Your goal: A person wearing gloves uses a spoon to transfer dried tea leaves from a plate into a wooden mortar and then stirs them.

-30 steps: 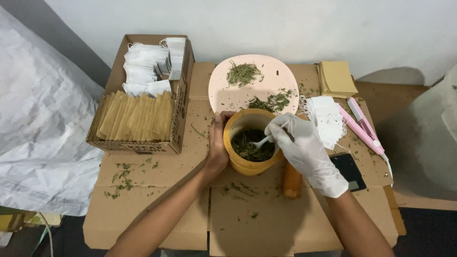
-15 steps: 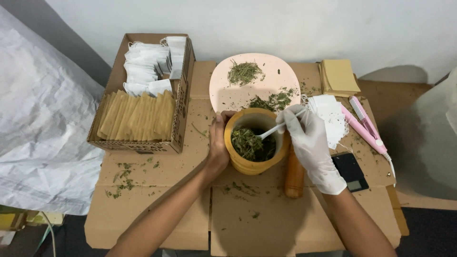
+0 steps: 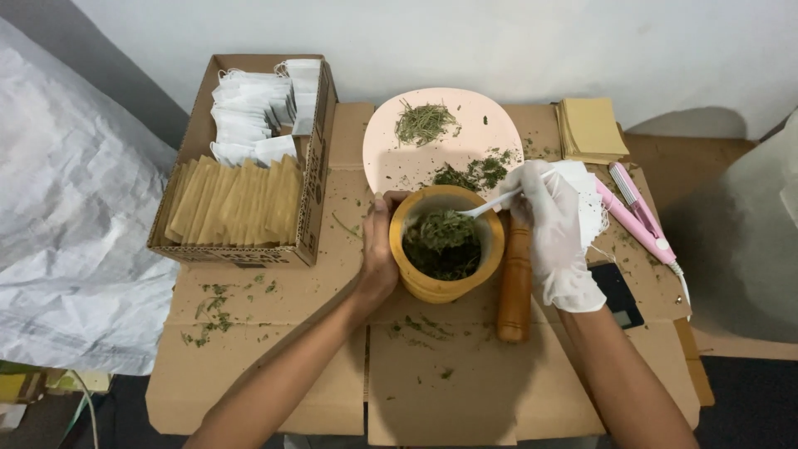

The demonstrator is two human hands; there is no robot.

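At nine o'clock from my hands lies a crumpled white plastic sheet (image 3: 66,233), off the edge of the flattened cardboard (image 3: 274,366) that serves as my work surface. On that cardboard, at about ten o'clock, sits an open cardboard box (image 3: 320,158); its far end holds white tea-bag pouches (image 3: 253,112) and its near end a row of tan paper envelopes (image 3: 233,199) standing on edge. Loose green herb crumbs (image 3: 218,303) are scattered just below the box.

My bare left hand (image 3: 378,254) is wrapped around the left wall of the yellow wooden mortar (image 3: 445,287), fingers curled against it, thumb at the rim. The mortar stands at the centre of the cardboard, upright, and holds a heap of dried green herbs (image 3: 445,241). At twelve o'clock, just beyond the mortar, a pale pink round plate (image 3: 391,154) carries two small piles of herbs.

A wooden pestle (image 3: 515,287) lies just beside the mortar at three o'clock. My right hand (image 3: 553,224), in a white glove, is closed on the handle of a small white spoon (image 3: 490,204), whose bowl dips over the mortar's rim onto the herbs.

Farther right, at two o'clock, lie a stack of tan square papers (image 3: 592,129) and a pink handheld sealer (image 3: 636,208); a small black device (image 3: 619,295) sits by my right wrist.
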